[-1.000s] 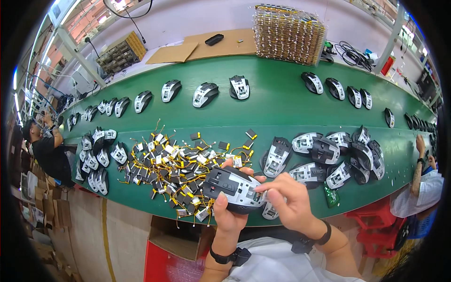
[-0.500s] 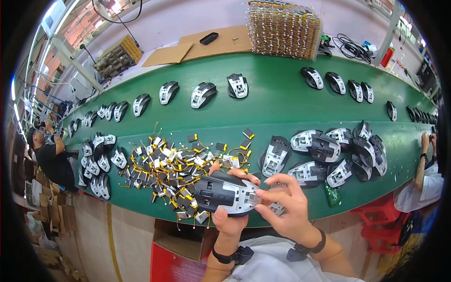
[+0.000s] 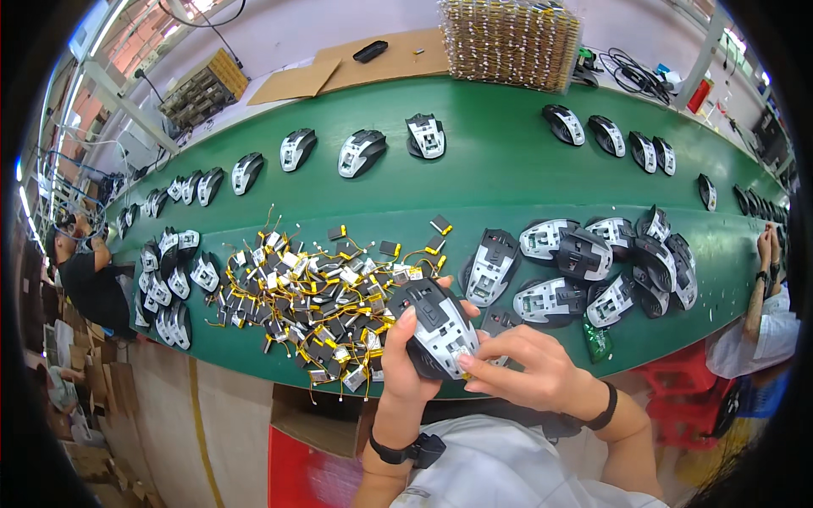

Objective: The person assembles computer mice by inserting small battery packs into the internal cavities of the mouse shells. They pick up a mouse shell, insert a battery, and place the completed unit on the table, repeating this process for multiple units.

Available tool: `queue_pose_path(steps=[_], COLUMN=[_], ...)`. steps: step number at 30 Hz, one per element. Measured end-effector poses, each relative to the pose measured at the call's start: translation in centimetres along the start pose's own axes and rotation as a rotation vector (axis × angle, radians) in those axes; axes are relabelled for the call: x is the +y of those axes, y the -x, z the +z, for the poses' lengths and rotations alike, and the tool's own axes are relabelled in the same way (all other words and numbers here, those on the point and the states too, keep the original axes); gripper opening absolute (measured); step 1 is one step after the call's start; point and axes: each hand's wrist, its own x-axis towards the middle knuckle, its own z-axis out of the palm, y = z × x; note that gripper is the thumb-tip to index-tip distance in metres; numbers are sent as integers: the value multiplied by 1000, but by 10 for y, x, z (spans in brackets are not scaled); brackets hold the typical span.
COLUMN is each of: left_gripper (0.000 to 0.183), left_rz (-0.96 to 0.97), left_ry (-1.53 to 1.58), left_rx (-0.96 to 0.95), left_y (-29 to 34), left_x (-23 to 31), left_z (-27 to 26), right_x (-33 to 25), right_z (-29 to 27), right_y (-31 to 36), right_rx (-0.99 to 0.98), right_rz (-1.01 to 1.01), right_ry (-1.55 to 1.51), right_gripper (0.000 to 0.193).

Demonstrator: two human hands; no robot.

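Note:
A partly assembled computer mouse (image 3: 434, 328), black and white with its inner frame exposed, is gripped in my left hand (image 3: 406, 364), thumb along one side and fingers around the other. It tilts above the table's near edge. My right hand (image 3: 535, 371) has its thumb and forefinger pinched at the lower end of the mouse. A speck of yellow shows by those fingertips; what they pinch is too small to make out. Left of the mouse spreads a heap of small grey batteries (image 3: 318, 309) with yellow tape and wires. Another open mouse (image 3: 500, 322) lies partly behind my right hand.
More open mice (image 3: 550, 300) are heaped on the right, others (image 3: 174, 275) on the left. A row of mice (image 3: 362, 154) lines the green table (image 3: 500, 161). A packed rack of batteries (image 3: 508, 46) stands behind. Co-workers (image 3: 89, 279) sit at both ends.
The mouse in my left hand has turned from lying sideways to pointing down toward me, and shifted slightly right. My right hand has turned flatter and lower, its fingertips still at the mouse's end.

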Motion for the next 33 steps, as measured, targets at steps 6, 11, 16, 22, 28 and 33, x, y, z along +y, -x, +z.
queue_pose_path(steps=[6, 11, 16, 22, 28, 33], left_gripper=[63, 74, 69, 71, 71, 73], left_rz=[31, -14, -8, -43, -40, -2], left_ry=[-24, -103, -1, 14, 48, 59], left_rx=[1, -14, -149, -117, -73, -135], left_y=[-2, -2, -5, -3, -3, -5], left_x=[-1, 4, 1, -3, -3, -8], left_z=[-4, 7, -2, 2, 1, 7], right_x=[8, -1, 7, 2, -7, -5], right_z=[-10, 1, 1, 6, -1, 12], right_y=[-8, 0, 0, 7, -1, 12], right_rx=[-110, -42, -38, 10, 25, 118], right_rz=[67, -29, 62, -29, 80, 2], right_ry=[-82, -131, -309, -184, -102, -90], right_gripper=[35, 30, 30, 29, 31, 29])
